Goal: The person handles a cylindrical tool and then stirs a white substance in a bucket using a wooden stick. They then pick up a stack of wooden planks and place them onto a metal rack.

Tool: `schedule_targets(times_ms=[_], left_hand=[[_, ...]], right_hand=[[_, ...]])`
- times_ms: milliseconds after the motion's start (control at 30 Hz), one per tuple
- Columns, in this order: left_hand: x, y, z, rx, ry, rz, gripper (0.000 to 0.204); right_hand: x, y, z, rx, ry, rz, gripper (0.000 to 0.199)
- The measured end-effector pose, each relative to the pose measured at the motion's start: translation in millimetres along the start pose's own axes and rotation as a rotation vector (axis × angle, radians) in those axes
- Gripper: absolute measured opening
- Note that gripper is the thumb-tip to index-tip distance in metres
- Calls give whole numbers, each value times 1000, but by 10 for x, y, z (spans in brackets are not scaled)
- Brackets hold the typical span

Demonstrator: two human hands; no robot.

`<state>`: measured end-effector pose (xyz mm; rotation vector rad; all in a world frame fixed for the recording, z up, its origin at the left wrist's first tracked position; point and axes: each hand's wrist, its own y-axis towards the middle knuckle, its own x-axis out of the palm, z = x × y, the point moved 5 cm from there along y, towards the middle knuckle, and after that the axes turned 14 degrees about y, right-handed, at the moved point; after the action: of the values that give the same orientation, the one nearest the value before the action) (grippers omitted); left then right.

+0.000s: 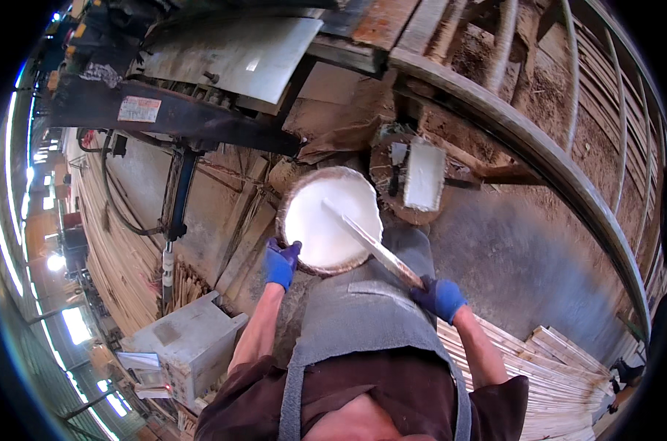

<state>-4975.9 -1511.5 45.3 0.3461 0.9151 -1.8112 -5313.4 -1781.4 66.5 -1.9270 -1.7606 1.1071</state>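
Note:
A round bucket [284, 213] with a brown, crusted rim stands before me, full of smooth white paste or liquid [322, 239]. My left hand [281, 263], in a blue and purple glove, grips the bucket's near left rim. In my right hand [439, 297], gloved the same way, is the lower end of a flat wooden stick [381, 251]. The stick's far end dips into the white stuff near the middle. How deep it reaches is hidden.
Beyond the bucket, a white-coated rectangular tray [425, 176] sits on a round brown lid or stand. A dark machine [194, 121] with a metal plate reaches in from the upper left. A curved metal rail [525, 110] crosses the right. Wood strips [547, 375] and a grey cabinet [190, 342] flank me.

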Motion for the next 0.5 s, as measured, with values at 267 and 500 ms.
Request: schedule_targets(times_ms=[267, 500], left_hand=[[27, 790, -4, 165, 411, -240, 57], [308, 1598, -137, 390, 395, -442, 55]], right_hand=[[1000, 351, -304, 217, 137, -67, 50], [1362, 637, -764, 448, 294, 6, 49]])
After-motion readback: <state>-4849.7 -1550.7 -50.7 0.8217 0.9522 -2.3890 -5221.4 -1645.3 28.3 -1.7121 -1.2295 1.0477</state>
